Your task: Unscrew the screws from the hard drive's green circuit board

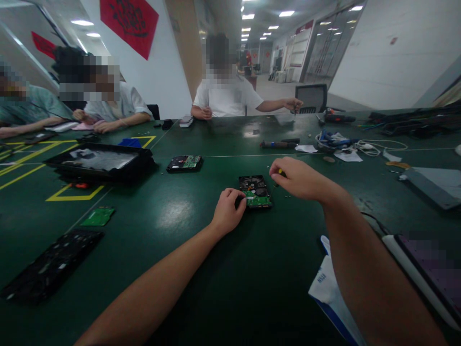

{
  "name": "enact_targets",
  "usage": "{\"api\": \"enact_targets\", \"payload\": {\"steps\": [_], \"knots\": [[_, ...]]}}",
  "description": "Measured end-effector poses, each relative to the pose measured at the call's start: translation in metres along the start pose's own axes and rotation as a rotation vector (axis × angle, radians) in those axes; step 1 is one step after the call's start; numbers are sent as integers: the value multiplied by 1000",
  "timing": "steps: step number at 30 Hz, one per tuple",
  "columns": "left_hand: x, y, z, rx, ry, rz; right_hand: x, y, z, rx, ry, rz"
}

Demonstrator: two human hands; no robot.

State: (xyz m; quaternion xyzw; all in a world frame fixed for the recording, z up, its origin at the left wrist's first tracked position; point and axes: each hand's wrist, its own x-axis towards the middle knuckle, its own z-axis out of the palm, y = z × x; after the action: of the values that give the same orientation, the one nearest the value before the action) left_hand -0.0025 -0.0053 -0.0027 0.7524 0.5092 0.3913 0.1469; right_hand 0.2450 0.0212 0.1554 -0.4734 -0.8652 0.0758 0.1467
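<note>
Black hard drive (252, 182), centre of table (201, 278); left hand (229, 210) curled at its left edge, hiding part, grip unclear. Right hand (297, 178) grips yellow screwdriver (281, 171), mostly covered. Far left, black tray (108, 175) holds silvery sheet (108, 159).

white walls (392, 57), ceiling lights (286, 14), dark chair (311, 96) beyond green table (259, 278)

Head camera: a wide view, forward and down over the green table (194, 288).
It looks from the wearer's own head, above the table's near side, with forearms (173, 278) running in from seven and four o'clock. The left hand (230, 210), at six just under centre, and the right hand (297, 178), at three, are within arm's reach; co-workers (225, 98) sit farther off, from nine-thirty to twelve, and an office aisle (265, 85) recedes towards one.
</note>
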Motion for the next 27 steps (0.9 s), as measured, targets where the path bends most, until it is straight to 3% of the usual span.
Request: {"api": "enact_targets", "payload": {"steps": [11, 17, 23, 27], "knots": [[0, 3, -2, 0, -5, -11, -2, -3, 1, -142, 37, 73], [0, 2, 0, 5, -2, -3, -5, -6, -2, -74, -32, -2], [0, 1, 0, 15, -4, 0, -5, -8, -1, -217, -5, 144], [-1, 1, -1, 11, -8, -6, -5, -7, 1, -150, -3, 24]]}}
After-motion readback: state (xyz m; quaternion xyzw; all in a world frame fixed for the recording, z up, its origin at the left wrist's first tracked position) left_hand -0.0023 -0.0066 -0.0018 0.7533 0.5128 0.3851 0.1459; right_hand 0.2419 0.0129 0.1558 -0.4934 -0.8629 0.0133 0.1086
